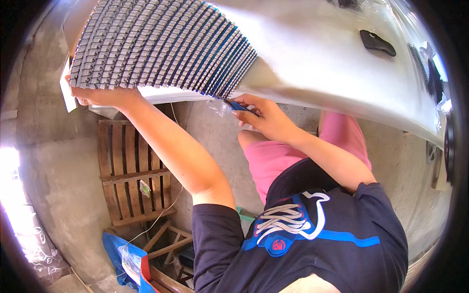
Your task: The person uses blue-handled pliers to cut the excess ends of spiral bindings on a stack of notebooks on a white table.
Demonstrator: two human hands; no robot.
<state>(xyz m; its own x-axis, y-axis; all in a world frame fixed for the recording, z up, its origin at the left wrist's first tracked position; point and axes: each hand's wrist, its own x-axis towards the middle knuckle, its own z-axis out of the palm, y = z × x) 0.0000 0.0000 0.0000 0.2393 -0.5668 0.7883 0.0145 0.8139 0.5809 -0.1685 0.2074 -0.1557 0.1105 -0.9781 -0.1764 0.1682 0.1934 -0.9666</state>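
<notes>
A big block of many small grey and blue clip-like parts (161, 44), set in tight rows, lies on a white table (332, 63) and overhangs its near edge. My left hand (105, 96) presses against the block's near left corner from below the edge. My right hand (261, 116) sits just under the table's rim, pinching a small dark blue piece (239, 106) with a scrap of clear film (216, 106) beside it, close to the block's right end.
A black flat object (377, 43) lies farther right on the table, with more dark parts at the far right rim (434, 80). Below are a wooden pallet (129, 171) on concrete floor, a wooden stool (168, 241) and a blue bag (122, 256).
</notes>
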